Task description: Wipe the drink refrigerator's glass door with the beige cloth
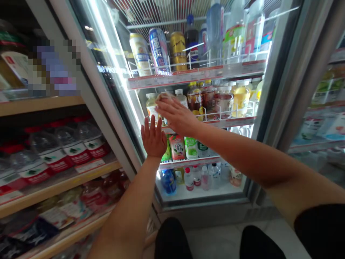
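Observation:
My left hand [153, 138] is open, fingers spread upward, its palm pressed flat against the edge of the open glass fridge door [107, 82]. My right hand [176, 115] reaches into the fridge at the second shelf [231, 121]. Its fingers curl round a pale-capped bottle [165, 96] at the left end of that row, hiding most of the bottle. A yellow drink bottle [150, 105] stands just to its left and a white-capped one [181, 97] to its right.
Cans [159, 48] and tall bottles fill the top fridge shelf. Below the second shelf are cartons [177, 146], and small bottles [188, 178] sit at the bottom. Wooden shelves on the left hold water bottles [72, 144] and packets. My dark-clad knees [172, 239] are in front of the fridge.

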`<state>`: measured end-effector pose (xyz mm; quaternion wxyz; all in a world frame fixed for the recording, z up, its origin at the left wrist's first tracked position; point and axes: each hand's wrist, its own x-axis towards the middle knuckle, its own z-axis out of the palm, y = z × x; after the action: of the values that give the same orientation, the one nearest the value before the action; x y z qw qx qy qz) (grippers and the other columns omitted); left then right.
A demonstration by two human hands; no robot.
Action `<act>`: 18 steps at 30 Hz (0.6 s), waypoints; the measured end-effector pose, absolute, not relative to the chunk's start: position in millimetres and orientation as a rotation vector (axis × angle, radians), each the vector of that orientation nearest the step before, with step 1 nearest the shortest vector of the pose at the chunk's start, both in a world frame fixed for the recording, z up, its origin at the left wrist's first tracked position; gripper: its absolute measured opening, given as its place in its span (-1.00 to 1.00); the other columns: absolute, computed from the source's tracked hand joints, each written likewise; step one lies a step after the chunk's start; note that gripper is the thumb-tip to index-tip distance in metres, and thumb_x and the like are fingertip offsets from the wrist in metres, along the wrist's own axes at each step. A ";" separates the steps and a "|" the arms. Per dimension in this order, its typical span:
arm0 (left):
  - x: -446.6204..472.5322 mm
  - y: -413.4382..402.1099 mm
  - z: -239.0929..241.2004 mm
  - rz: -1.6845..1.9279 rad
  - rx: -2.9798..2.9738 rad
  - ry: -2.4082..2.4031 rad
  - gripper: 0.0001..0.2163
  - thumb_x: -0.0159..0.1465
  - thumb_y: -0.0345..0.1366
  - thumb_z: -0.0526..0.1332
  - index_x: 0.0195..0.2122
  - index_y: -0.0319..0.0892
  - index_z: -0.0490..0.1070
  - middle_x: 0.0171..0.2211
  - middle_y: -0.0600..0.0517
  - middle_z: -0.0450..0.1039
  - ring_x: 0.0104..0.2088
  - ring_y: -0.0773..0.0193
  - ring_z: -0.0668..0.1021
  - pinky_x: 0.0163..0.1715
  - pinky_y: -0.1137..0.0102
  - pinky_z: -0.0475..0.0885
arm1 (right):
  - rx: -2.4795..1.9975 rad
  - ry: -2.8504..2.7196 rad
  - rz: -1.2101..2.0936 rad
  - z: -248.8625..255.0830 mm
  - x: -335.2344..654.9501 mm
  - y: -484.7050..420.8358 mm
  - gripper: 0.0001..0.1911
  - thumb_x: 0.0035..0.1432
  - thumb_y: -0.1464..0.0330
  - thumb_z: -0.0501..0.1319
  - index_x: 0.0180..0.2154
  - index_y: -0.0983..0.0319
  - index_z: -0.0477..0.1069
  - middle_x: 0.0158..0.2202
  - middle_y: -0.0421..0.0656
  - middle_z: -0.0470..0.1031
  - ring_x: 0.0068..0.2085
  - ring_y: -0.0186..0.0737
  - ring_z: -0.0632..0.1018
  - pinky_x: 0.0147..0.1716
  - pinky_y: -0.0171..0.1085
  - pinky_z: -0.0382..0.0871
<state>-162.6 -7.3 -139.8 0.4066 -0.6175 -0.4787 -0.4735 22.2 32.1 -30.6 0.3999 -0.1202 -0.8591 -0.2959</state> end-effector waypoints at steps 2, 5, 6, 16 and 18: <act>-162.4 -7.5 -139.5 -1.198 -1.564 -1.213 -0.51 0.50 -0.17 -0.04 0.39 -0.17 0.26 0.44 -0.12 0.15 0.51 0.11 -0.06 0.48 0.04 -0.14 | -0.268 -2.271 -0.787 -29.7 24.1 28.1 -0.45 0.39 0.50 -0.02 0.35 0.13 0.18 0.42 -0.19 0.24 0.47 -0.20 0.15 0.48 0.06 -0.03; -162.3 -7.3 -139.4 -1.201 -1.582 -1.235 -0.50 0.48 -0.20 -0.03 0.40 -0.17 0.25 0.45 -0.13 0.12 0.51 0.09 -0.06 0.48 0.02 -0.16 | -0.350 -2.101 -0.745 -17.2 37.8 35.8 -0.44 0.38 0.55 -0.07 0.34 0.16 0.22 0.41 -0.17 0.27 0.46 -0.18 0.18 0.49 0.08 -0.03; -162.3 -7.0 -139.6 -1.205 -1.589 -1.239 -0.50 0.47 -0.21 -0.02 0.40 -0.18 0.25 0.45 -0.13 0.11 0.51 0.07 -0.07 0.49 0.01 -0.18 | -0.393 -2.012 -0.717 -15.0 43.8 39.9 -0.43 0.38 0.56 -0.08 0.34 0.17 0.21 0.41 -0.15 0.26 0.47 -0.16 0.17 0.49 0.08 -0.03; -162.7 -5.3 -140.7 -1.215 -1.576 -1.217 -0.50 0.44 -0.25 0.01 0.40 -0.15 0.25 0.45 -0.12 0.12 0.51 0.08 -0.06 0.49 0.02 -0.18 | -0.220 -2.292 -0.778 -99.7 86.2 30.0 -0.54 0.42 0.48 0.03 0.28 0.16 0.34 0.34 -0.12 0.40 0.42 -0.13 0.29 0.45 0.08 0.15; -162.3 -5.4 -140.6 -1.208 -1.562 -1.219 -0.49 0.44 -0.25 0.02 0.40 -0.14 0.25 0.45 -0.11 0.13 0.51 0.08 -0.06 0.49 0.03 -0.16 | -0.334 -2.117 -0.710 -93.9 94.5 31.1 -0.48 0.41 0.50 0.01 0.33 0.12 0.28 0.35 -0.12 0.38 0.43 -0.11 0.27 0.46 0.11 0.12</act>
<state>-162.3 -5.4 -140.6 0.3988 -0.6172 -0.4818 -0.4773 94.5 31.1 -93.9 0.4276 -0.1338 -0.8476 -0.2843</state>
